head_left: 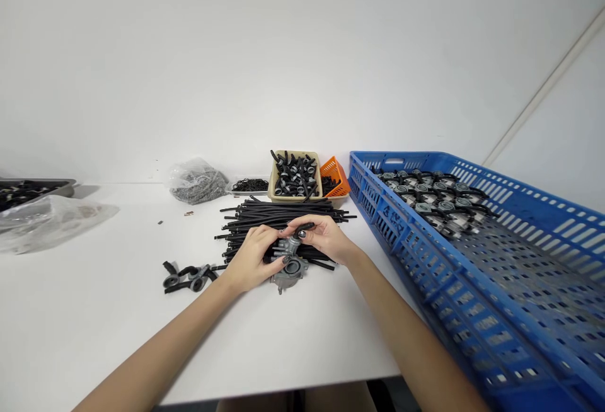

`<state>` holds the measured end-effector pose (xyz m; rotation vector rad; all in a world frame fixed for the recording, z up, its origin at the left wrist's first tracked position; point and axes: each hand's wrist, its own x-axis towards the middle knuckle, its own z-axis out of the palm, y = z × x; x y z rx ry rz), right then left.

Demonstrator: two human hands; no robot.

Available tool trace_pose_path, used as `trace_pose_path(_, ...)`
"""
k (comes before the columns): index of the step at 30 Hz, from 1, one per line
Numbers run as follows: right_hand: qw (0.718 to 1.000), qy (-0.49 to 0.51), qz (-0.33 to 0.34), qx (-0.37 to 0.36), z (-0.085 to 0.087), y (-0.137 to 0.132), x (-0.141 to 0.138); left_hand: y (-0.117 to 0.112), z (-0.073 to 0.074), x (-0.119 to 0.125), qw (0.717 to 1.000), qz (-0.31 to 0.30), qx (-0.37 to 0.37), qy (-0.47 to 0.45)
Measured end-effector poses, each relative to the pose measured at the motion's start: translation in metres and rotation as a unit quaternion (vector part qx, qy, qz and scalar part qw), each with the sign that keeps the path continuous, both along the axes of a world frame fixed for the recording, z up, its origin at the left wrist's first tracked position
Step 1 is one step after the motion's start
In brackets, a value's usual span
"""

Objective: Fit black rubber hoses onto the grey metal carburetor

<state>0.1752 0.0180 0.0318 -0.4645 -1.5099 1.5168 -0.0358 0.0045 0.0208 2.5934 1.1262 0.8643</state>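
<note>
White table (118, 336), plain wall behind. Along my right, a big slatted blue crate (466, 280); toward its far end sit rows of metal carburetors (425, 194) with black hoses on them, the near floor of the crate bare. Far left, a gray tray (66, 186) of black parts, cut off by the view, a clear plastic bag (51, 217) against its front. Back row, left to right: knotted-looking bag of small gray parts (196, 182); shallow clear tray (230, 186), thin black loops inside; cream bin (295, 199) heaped with black tubes bearing gray rings; orange basket (344, 182), tipped, small black pieces within. Black hoses (255, 217) lie in a broad pile before the bin.

One carburetor (287, 278) is in my hands, at the pile's near edge. My left hand (258, 254) grips its side, thumb by the bore; my right hand (326, 239) pinches a short black tube (304, 228) at its top. Both wrists angle inward.

Dark handwritten marks on the crate's side; I can't read them.
</note>
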Motion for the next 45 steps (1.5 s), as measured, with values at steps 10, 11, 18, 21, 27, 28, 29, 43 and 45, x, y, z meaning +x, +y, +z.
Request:
trace_pose_path(10, 0.996, -0.059, -0.035, 0.058, 0.007, 0.001, 0.005, -0.003, 0.005, 0.002, 1.000, -0.009, -0.008, 0.002)
trace_pose_path(11, 0.992, -0.080, -0.053, 0.079, 0.008, 0.001, 0.005, -0.003, 0.005, 0.002, 1.000, -0.008, -0.008, 0.002)
trace_pose_path(18, 0.973, -0.148, -0.115, 0.132, 0.007, 0.004, 0.004, -0.008, 0.010, 0.004, 1.000, 0.003, -0.013, 0.005)
trace_pose_path(21, 0.983, -0.102, -0.116, 0.102, 0.009, 0.003, 0.006, -0.007, 0.010, 0.004, 1.000, 0.000, -0.016, 0.004)
trace_pose_path(27, 0.993, -0.072, -0.073, 0.057, 0.003, 0.005, 0.003, -0.003, 0.005, 0.001, 1.000, -0.004, -0.010, 0.010)
trace_pose_path(28, 0.994, -0.075, -0.065, 0.050, 0.002, 0.005, 0.002, -0.002, 0.004, 0.001, 1.000, -0.004, -0.008, 0.011)
trace_pose_path(29, 0.994, -0.077, -0.059, 0.042, 0.001, 0.005, 0.002, -0.002, 0.004, 0.001, 1.000, -0.004, -0.006, 0.011)
trace_pose_path(43, 0.992, -0.090, -0.077, 0.043, 0.003, 0.004, 0.000, -0.006, 0.009, 0.003, 1.000, 0.003, -0.015, 0.016)
trace_pose_path(45, 0.994, -0.076, -0.075, 0.035, 0.005, 0.003, 0.000, -0.007, 0.010, 0.003, 1.000, -0.001, -0.016, 0.015)
